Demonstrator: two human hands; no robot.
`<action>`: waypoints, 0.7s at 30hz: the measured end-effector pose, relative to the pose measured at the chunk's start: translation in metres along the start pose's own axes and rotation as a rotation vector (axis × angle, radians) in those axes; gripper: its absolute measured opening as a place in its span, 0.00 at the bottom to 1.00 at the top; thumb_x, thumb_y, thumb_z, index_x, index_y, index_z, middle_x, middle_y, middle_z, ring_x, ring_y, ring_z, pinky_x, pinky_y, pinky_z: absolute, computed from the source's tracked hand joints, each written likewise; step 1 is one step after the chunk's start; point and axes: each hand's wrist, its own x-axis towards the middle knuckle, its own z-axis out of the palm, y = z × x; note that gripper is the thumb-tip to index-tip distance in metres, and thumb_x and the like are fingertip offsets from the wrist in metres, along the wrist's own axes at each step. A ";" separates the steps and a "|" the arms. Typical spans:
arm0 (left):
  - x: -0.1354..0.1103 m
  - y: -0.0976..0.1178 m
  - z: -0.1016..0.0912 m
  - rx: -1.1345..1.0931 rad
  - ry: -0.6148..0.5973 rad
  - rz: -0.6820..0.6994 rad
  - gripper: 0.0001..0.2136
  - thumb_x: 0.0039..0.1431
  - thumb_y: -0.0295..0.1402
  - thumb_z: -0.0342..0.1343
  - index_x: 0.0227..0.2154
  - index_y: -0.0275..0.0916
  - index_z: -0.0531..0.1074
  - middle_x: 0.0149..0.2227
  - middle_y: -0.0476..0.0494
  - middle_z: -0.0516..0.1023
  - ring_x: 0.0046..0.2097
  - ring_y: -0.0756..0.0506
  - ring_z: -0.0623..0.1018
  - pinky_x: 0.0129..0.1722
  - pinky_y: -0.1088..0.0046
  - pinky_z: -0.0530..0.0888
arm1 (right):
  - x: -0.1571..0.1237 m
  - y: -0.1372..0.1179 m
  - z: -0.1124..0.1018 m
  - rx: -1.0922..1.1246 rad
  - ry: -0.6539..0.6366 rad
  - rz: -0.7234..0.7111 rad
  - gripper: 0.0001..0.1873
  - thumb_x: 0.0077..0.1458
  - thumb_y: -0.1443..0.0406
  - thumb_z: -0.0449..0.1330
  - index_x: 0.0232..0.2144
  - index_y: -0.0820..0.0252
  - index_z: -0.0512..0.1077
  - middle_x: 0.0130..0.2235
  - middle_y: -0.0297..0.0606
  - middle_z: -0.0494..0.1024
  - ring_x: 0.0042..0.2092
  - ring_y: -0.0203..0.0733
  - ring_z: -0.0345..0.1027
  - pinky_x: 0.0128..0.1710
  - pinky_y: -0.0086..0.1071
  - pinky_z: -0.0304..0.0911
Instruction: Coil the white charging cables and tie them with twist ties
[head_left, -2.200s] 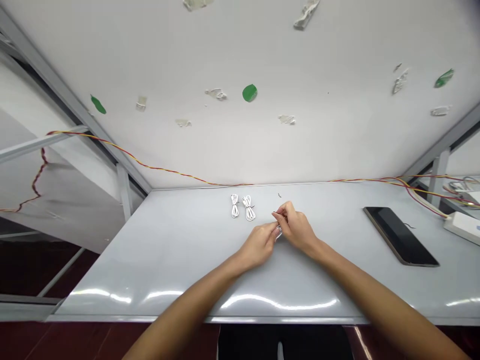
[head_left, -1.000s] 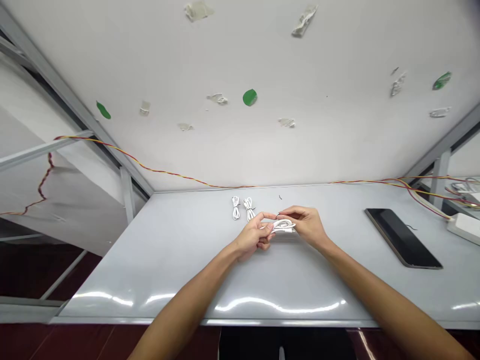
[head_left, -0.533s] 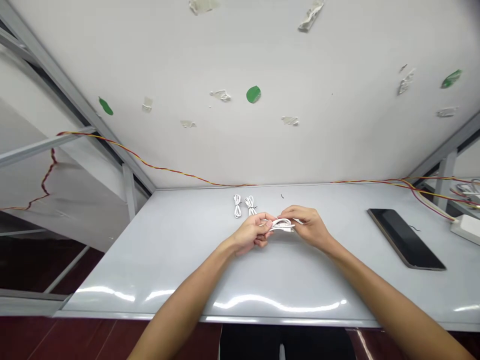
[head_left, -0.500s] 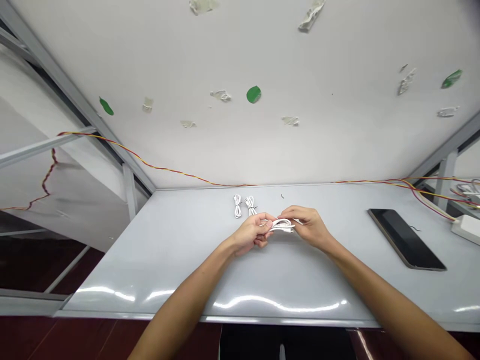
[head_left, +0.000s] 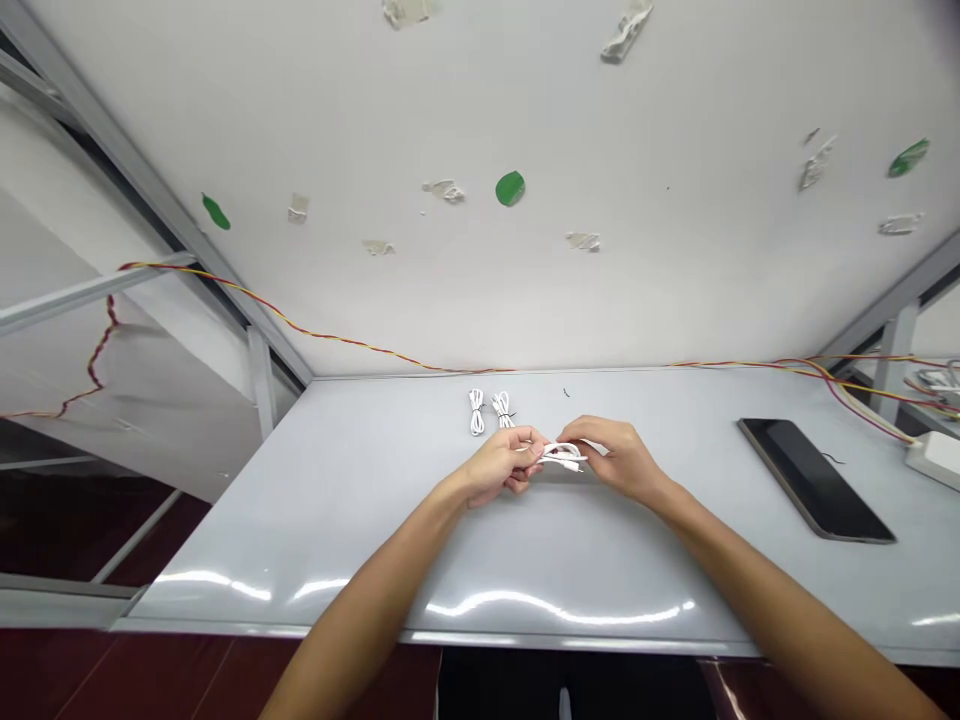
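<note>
A white charging cable (head_left: 562, 455), gathered in loops, is held just above the grey table. My left hand (head_left: 504, 462) pinches the loops at their left side between thumb and fingers. On the right side, my right hand (head_left: 606, 450) has its fingers closed round the loops' end; the fingertips are partly hidden behind the cable. One plug end sticks out below the loops, between the hands. Beyond my left hand lie two bundled white cables, a left bundle (head_left: 477, 412) and a right bundle (head_left: 502, 408), each with a dark tie; my hand partly covers the right one.
A black phone-like slab (head_left: 816, 480) lies on the table (head_left: 360, 500) at the right. Past it are a white power strip (head_left: 934, 458) and red-yellow wires (head_left: 825, 375). A short dark tie (head_left: 566, 393) lies near the back wall (head_left: 465, 300).
The plug end of the held cable has shifted slightly left and down, and now stands apart from the loops. My right hand has moved very little; my left hand keeps its pinch.
</note>
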 end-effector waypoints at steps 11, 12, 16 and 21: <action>-0.013 0.013 -0.004 0.066 -0.129 -0.033 0.19 0.56 0.41 0.63 0.47 0.40 0.68 0.23 0.56 0.59 0.23 0.54 0.55 0.22 0.77 0.52 | -0.005 -0.006 0.001 0.023 0.079 0.073 0.10 0.61 0.61 0.57 0.34 0.50 0.80 0.36 0.39 0.80 0.36 0.44 0.74 0.38 0.39 0.70; -0.013 0.013 -0.002 0.020 -0.144 -0.023 0.22 0.55 0.40 0.64 0.51 0.42 0.66 0.24 0.57 0.58 0.24 0.54 0.55 0.22 0.78 0.51 | -0.003 -0.007 0.002 0.117 0.165 0.177 0.08 0.59 0.59 0.60 0.33 0.51 0.79 0.34 0.39 0.80 0.35 0.45 0.74 0.38 0.39 0.70; -0.008 0.006 0.005 -0.101 -0.153 0.021 0.26 0.54 0.41 0.65 0.52 0.45 0.61 0.23 0.59 0.56 0.23 0.54 0.56 0.23 0.78 0.50 | 0.002 -0.008 0.008 0.539 0.225 0.537 0.16 0.46 0.55 0.71 0.34 0.56 0.78 0.32 0.39 0.80 0.32 0.44 0.75 0.36 0.39 0.72; 0.001 -0.003 0.007 -0.151 -0.074 0.095 0.21 0.55 0.43 0.64 0.44 0.43 0.61 0.23 0.57 0.61 0.22 0.55 0.56 0.23 0.79 0.50 | 0.001 -0.010 0.014 0.781 0.084 0.631 0.18 0.41 0.57 0.74 0.33 0.58 0.77 0.33 0.38 0.82 0.33 0.42 0.75 0.38 0.37 0.70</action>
